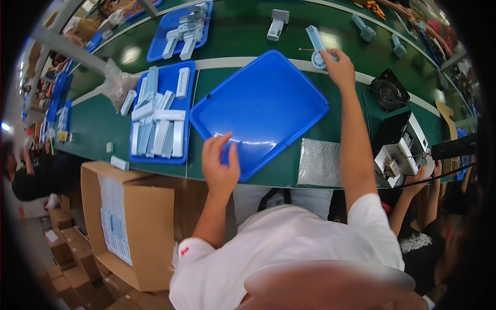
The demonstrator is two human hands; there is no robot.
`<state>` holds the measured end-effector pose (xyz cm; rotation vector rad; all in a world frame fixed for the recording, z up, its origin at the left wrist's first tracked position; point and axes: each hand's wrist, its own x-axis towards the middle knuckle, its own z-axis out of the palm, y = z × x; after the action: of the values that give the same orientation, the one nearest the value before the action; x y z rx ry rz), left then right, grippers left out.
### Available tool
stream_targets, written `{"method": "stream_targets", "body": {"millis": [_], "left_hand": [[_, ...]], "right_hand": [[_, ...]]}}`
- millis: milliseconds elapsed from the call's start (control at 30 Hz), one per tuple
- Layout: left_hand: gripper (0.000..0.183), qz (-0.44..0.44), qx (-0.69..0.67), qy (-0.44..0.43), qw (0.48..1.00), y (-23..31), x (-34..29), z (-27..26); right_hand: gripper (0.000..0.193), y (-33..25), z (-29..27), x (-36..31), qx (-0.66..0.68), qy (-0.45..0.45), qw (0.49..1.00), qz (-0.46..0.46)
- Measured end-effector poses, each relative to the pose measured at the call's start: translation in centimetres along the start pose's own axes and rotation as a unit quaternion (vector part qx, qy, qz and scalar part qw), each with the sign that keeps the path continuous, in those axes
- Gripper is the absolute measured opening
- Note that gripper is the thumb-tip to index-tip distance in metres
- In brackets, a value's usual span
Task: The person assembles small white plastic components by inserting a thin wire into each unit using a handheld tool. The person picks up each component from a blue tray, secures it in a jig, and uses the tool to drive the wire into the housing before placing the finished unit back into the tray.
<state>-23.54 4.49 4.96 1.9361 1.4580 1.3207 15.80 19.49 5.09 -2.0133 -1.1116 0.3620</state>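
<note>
"Across the tabletop [98, 132], how does the right hand [338, 64] stand?"

"Arm stretched well out to the far side, fingers curled leftward at the ring end of a pale blue part [314, 39]. They overlap it; whether they grip or only touch, I cannot tell."

"And where is the part?"

"Beyond the big tray [263, 103], to its far right, with the long end pointing away and the ring by the white strip [222, 63]."

"Now the left hand [222, 163]?"

"Nearer, elbow bent, over the big tray's near left rim. Fingers released, curved, with the thumb held apart. Contact with the rim I cannot tell."

"Which edges lie around it?"

"The big tray sits askew, one corner toward the far side. Its left corner comes close to the parts tray [168, 77]. The carton [147, 227] stands lower, past the tabletop's near edge, at left."

"And room at the right?"

"Green shows between the big tray and the fan [390, 90], with the right forearm crossing over it. The silver sheet [320, 163] lies by the near edge, just left of that forearm; the machine [400, 150] stands to its right."
</note>
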Motion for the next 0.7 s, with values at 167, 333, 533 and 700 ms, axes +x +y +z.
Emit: {"method": "stream_targets", "body": {"millis": [167, 333, 533, 700], "left_hand": [[0.025, -0.197, -0.044, -0.051, 0.978, -2.5, -3.5, -3.4], [0.032, -0.322, -0.104, -0.056, 0.939, -2.8, -3.9, -3.3], [0.024, -0.392, -0.124, -0.142, 0.901, -3.8, -2.5, -3.4], [0.009, -0.344, -0.314, -0.086, 0.881, -4.4, -3.3, -3.0]], "right_hand": [[0.064, 2.4, 2.8, 12.0, -0.187, 0.064, 0.980, -0.039], [0.065, 3.5, 4.0, 21.6, -0.236, 0.091, 0.967, -0.013], [0.075, 6.9, 4.2, 30.2, -0.250, 0.022, 0.968, -0.027], [0.083, 8.5, 4.7, 27.0, -0.237, 0.190, 0.949, -0.082]]}}
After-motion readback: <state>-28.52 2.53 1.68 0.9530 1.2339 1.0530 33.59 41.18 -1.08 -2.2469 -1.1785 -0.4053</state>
